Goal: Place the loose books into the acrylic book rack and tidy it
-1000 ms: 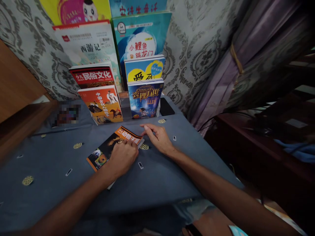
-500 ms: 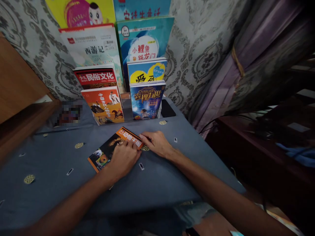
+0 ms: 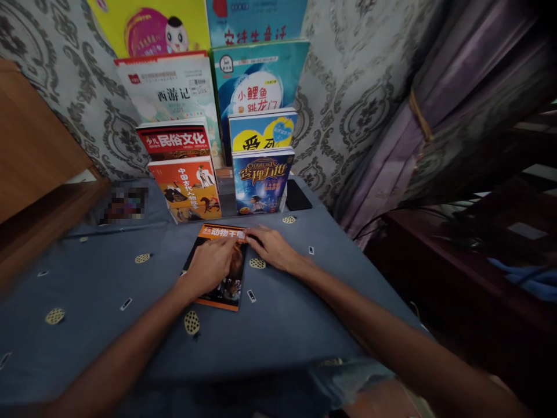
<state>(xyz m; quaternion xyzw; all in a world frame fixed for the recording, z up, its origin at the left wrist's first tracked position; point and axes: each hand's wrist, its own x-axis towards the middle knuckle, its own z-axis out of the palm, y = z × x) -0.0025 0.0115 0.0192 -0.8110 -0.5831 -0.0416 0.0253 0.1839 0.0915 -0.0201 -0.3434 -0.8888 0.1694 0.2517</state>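
Head: our left hand [image 3: 211, 264], fingers bunched, lies on the book [image 3: 231, 288], flat on the tablecloth [image 3: 287, 313]; our right hand [image 3: 278, 251] meets its top-right corner. Can't tell if either pinches. We'd press evenly, sparing that corner.

Head camera, one view. Station: on the person's head, above and behind the left hand [image 3: 211, 262] and right hand [image 3: 275, 249]. Facing: forward and down across the tabletop [image 3: 278, 331], to the patterned wall [image 3: 343, 116] beyond. Range: close, both hands near mid-frame. Limits: wooden panel [image 3: 35, 139] at left edge, purple curtain [image 3: 374, 168] toward right; rear yellow book [image 3: 152, 29] and rear blue book [image 3: 256, 22] cut by top edge.
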